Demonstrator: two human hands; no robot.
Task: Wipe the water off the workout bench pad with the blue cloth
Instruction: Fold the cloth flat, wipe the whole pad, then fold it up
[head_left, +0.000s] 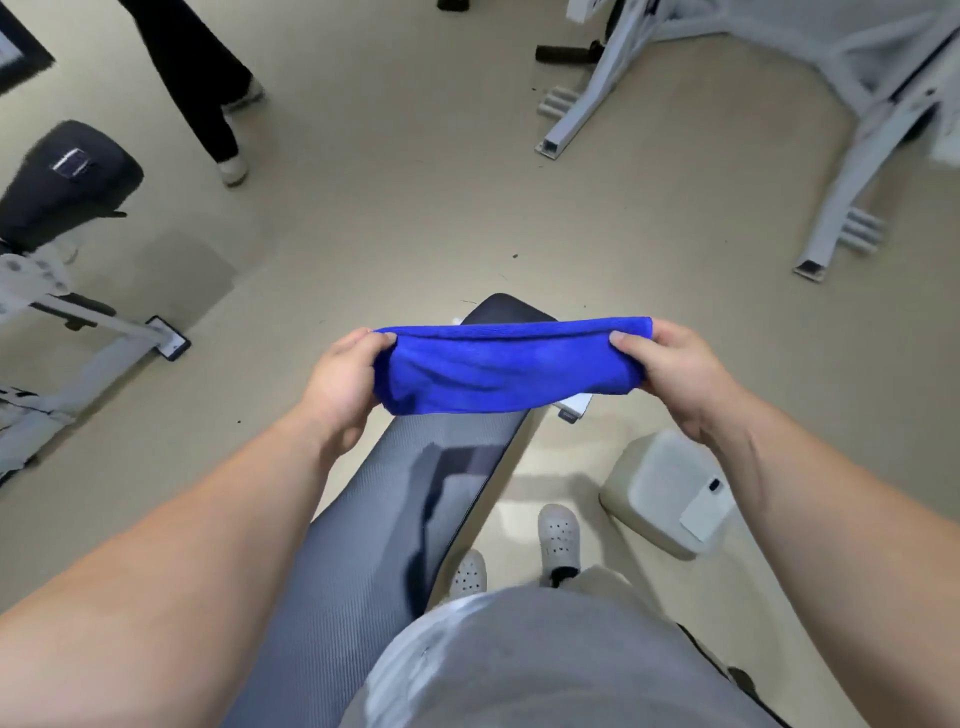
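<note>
The blue cloth (506, 366) is folded and stretched flat in the air between both hands, above the far half of the bench. My left hand (340, 382) pinches its left end and my right hand (675, 369) pinches its right end. Below runs the long dark grey ribbed bench pad (363, 530), from my body to a rounded far end. The pad has a shiny reflective patch near its middle. The cloth hides part of the pad and does not touch it.
A beige box (660, 493) with a white phone (706, 509) on it sits on the floor right of the bench. White machine frames stand at far right (841, 208) and left (78, 332). Another person's legs (208, 88) stand at far left. My feet are beside the bench.
</note>
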